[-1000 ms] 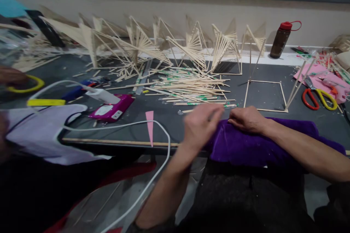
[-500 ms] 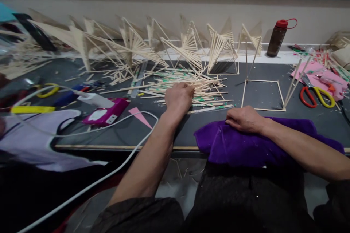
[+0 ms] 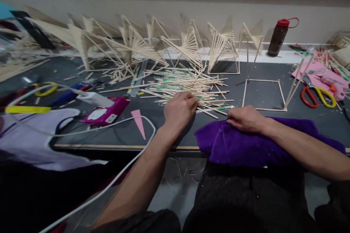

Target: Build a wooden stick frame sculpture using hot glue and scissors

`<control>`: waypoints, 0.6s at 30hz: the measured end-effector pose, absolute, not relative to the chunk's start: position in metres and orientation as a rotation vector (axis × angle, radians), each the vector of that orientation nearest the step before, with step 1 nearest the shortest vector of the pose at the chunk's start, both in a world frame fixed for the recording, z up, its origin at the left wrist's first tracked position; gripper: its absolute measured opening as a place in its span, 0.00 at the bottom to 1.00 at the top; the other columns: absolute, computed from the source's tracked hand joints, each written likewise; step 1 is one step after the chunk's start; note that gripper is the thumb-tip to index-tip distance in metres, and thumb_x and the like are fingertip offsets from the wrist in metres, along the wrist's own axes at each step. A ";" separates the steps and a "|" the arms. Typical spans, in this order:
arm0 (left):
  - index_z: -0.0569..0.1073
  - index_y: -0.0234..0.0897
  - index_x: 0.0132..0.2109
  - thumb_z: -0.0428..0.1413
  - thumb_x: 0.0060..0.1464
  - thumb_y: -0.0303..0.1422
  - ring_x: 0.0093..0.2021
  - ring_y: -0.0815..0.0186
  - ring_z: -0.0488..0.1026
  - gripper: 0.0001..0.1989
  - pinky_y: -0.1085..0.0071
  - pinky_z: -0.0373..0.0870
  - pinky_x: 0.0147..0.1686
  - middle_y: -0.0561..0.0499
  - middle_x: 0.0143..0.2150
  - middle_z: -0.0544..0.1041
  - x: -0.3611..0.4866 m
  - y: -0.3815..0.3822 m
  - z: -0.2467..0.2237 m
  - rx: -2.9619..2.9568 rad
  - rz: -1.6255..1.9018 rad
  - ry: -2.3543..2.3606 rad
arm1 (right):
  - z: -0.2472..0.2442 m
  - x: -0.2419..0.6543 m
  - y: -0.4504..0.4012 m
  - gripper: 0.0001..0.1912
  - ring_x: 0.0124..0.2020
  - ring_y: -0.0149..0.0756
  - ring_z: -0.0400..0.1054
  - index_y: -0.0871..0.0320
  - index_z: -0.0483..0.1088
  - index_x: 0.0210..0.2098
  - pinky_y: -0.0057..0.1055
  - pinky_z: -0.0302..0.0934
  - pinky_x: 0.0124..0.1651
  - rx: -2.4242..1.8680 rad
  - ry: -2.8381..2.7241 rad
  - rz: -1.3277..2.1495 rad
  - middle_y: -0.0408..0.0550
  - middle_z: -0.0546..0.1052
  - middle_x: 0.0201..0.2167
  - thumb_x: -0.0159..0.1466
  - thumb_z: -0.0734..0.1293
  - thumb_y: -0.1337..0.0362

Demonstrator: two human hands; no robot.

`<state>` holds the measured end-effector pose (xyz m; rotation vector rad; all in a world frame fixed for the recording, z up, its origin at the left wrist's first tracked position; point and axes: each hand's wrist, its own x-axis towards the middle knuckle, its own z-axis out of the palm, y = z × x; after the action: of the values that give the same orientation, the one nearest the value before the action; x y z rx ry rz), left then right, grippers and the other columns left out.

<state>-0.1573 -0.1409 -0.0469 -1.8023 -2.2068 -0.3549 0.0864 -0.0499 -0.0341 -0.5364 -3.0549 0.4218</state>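
My left hand (image 3: 180,110) is at the near edge of a loose pile of thin wooden sticks (image 3: 188,84), its fingertips pinched on sticks there. Several stick ends poke out to the right of those fingers. Curled closed, my right hand (image 3: 244,119) rests on a folded purple cloth (image 3: 246,145) at the table's front edge. What its fingers hold, if anything, is hidden. Just beyond it stands a square stick frame (image 3: 265,109) with thin uprights at two corners.
Twisted stick models (image 3: 188,43) line the wall. A red-lidded bottle (image 3: 277,38) and red-and-yellow scissors (image 3: 318,96) are at right. To the left lie a magenta power box (image 3: 106,111), a white cable (image 3: 128,165), a pink paper piece (image 3: 139,123) and a yellow-handled tool (image 3: 28,109).
My left hand has shifted toward me and slightly right, and some sticks at the pile's near edge have been pulled askew. My right hand stays on the purple cloth.
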 end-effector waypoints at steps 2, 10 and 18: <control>0.83 0.41 0.41 0.54 0.60 0.38 0.44 0.53 0.73 0.13 0.62 0.67 0.39 0.43 0.40 0.80 -0.163 -0.141 -0.044 -1.735 -0.464 -2.226 | -0.034 0.086 -0.050 0.09 0.37 0.36 0.72 0.57 0.71 0.43 0.30 0.47 0.33 -0.544 -3.055 0.419 0.48 0.80 0.39 0.71 0.61 0.60; 0.82 0.41 0.42 0.54 0.56 0.37 0.41 0.58 0.77 0.13 0.66 0.69 0.43 0.49 0.38 0.81 -0.185 -0.133 -0.019 -1.518 -1.004 -2.376 | -0.031 0.087 -0.050 0.10 0.38 0.36 0.73 0.57 0.71 0.44 0.30 0.48 0.33 -0.549 -3.086 0.374 0.48 0.80 0.40 0.71 0.60 0.60; 0.80 0.36 0.40 0.54 0.56 0.38 0.32 0.64 0.75 0.14 0.71 0.67 0.34 0.50 0.31 0.79 -0.182 -0.125 -0.011 -1.557 -1.021 -2.481 | -0.030 0.086 -0.051 0.09 0.37 0.36 0.72 0.57 0.72 0.44 0.30 0.48 0.33 -0.549 -3.075 0.422 0.49 0.80 0.39 0.70 0.61 0.61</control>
<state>-0.1817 -0.1253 -0.0115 -1.5567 -2.4814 -1.0210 0.0865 -0.0507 -0.0302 -0.5495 -3.0751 0.4215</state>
